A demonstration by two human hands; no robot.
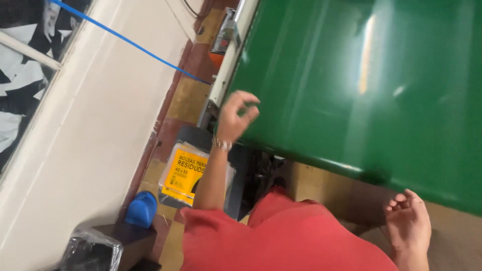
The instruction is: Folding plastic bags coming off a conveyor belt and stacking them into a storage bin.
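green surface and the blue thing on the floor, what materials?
Green surface: looks like a smooth, glossy coated sheet, maybe rubbery belt material or painted metal; bright streaked light reflections show the sheen. The left hand is at its edge. Blue object: probably moulded plastic, given its rounded shape and even, slightly shiny colour.

so there's a yellow-labelled pack of bags (187, 173) lying on the tiled floor (188, 98) by the cream wall (95, 130), a blue plastic thing (141, 209) just beside it, something wrapped in clear plastic (93, 251) down in the corner, and a blue cord (130, 42) stretched diagonally across the wall
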